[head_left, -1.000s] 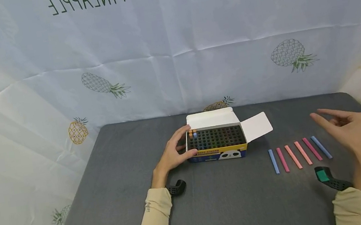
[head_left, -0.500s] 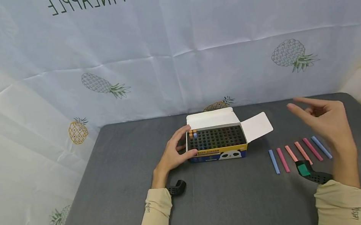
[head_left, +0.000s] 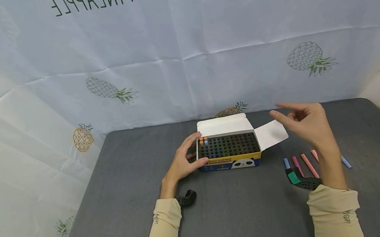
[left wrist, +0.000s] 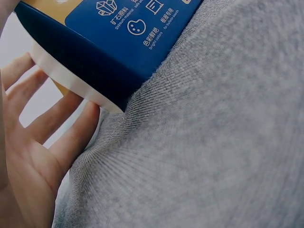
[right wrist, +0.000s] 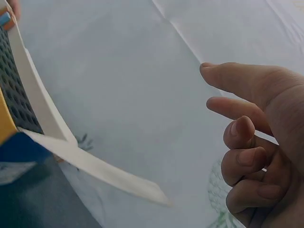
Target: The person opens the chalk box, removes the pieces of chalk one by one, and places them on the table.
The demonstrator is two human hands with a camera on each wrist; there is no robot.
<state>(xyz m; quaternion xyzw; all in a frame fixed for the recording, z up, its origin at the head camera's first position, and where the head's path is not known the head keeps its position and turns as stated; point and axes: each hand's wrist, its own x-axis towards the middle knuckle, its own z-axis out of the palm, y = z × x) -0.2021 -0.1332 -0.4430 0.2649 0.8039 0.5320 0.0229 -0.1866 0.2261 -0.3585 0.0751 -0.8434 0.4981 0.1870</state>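
A yellow and blue chalk box (head_left: 225,165) with a panda face stands with its lid up. In its black holed insert, a blue chalk (head_left: 206,143) and a few orange chalks (head_left: 201,138) fill the far left corner. My left hand (head_left: 180,160) holds the box's left end, thumb at the front and fingers on the end panel (left wrist: 71,78). Over the white side flap (head_left: 271,133) hovers my right hand (head_left: 305,124), thumb and index finger apart, the other fingers curled, with nothing in it. Below it lie loose chalks, among them an orange chalk (head_left: 310,165); the forearm hides some.
The raised white lid (head_left: 223,125) leans at the back of the box. A grey cloth covers the table (head_left: 247,211). Behind its far edge hangs a pineapple-print curtain (head_left: 185,86). Black wrist cameras sit on both wrists.
My right hand has moved left, from beyond the loose chalks to above the box's side flap, holding nothing. The left hand and the box have stayed in place.
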